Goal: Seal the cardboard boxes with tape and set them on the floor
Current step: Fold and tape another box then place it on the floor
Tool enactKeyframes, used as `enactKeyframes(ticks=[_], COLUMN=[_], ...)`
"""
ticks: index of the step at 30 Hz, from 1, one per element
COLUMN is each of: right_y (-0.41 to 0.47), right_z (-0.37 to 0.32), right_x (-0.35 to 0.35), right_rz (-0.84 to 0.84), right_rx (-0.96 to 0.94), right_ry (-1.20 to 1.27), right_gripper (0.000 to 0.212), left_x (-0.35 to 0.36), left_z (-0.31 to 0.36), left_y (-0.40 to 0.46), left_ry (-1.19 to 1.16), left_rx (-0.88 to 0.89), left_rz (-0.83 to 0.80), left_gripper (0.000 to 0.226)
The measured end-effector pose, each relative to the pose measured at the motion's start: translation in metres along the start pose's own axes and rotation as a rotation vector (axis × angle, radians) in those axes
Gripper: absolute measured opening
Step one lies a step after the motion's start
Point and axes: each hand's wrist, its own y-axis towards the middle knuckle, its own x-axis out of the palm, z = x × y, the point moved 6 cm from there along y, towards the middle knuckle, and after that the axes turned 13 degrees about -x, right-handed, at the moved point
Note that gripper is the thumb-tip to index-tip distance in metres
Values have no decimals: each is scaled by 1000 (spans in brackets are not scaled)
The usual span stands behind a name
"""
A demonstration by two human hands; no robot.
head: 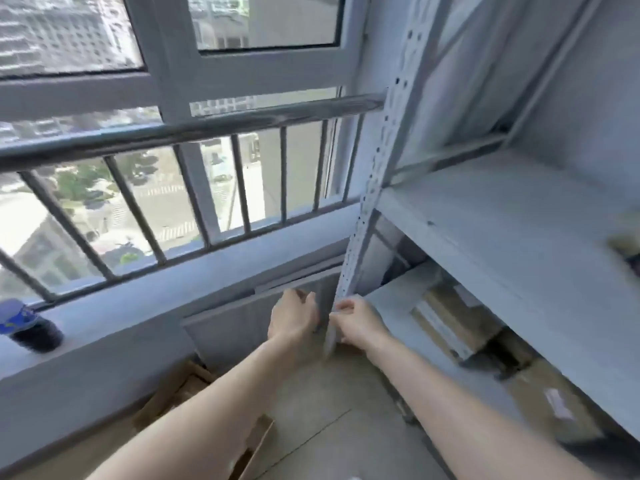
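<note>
Cardboard boxes (450, 327) sit on the lower shelf (391, 306); another (180, 389) lies on the floor. I note the left hand (294, 318) and right hand (356, 322) near the shelf post (349, 282); their grip I cannot tell.

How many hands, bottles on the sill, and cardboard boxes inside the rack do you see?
Hands: 2, left hand and right hand
Bottles on the sill: 1, dark bottle
Boxes in the rack: 2, upper cardboard box and lower cardboard box
Total: 5
</note>
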Motion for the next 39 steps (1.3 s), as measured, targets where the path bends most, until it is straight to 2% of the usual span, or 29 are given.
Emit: enactKeyframes(ticks=[5,9,13,16,20,23,26,31,35,36,39], right_y=[-82,-157,-237,-297,-369,-409,-443,-461,-449,-445,-438], right_z=[-10,-13,-1,19,50,91,136,199,230,235,241], right_x=[-129,-223,-307,-366,-436,-483,-523,-573,-591,-594,-603], right_rz=[280,512,691,835,933,1029,1147,1139,1020,989,951], right_rx=[-66,-153,-199,-226,-200,-112,45,267,373,390,383], right_ry=[75,99,123,65,-94,-128,-220,-127,14,43,83], right_gripper=[21,25,22,17,18,16,30,50,55,54,53], left_x=[35,73,126,175,240,290,341,405,447,458,479], left_z=[108,175,226,255,282,294,298,309,323,327,336], left_y=[-114,-200,-287,-348,-426,-474,-505,-528,-527,-528,-533], left_ry=[-116,-226,-232,-219,-235,-174,-33,204,302,352,434], left_rx=[347,532,692,760,804,844,867,843,781,764,672], left_rz=[-29,-123,-224,-310,-436,-514,-627,-764,-813,-828,-812], left_gripper=[22,17,16,18,17,25,33,59,100,102,70])
